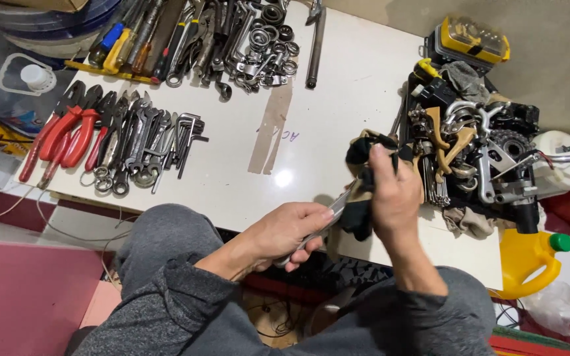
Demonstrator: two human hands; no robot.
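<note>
My left hand (284, 232) grips the lower end of a slim metal tool (336, 206) at the white table's (338, 99) near edge. My right hand (394, 192) holds a black and tan cloth (361, 158) bunched around the tool's upper end. Both hands are over the table's front edge, just left of a pile of bike parts (483, 155).
Red-handled pliers (67, 132) and a row of wrenches (146, 142) lie at the left. Screwdrivers (130, 39) and sockets (265, 46) are at the back. A yellow case (473, 41) sits at the far right, a yellow jug (529, 264) on the floor.
</note>
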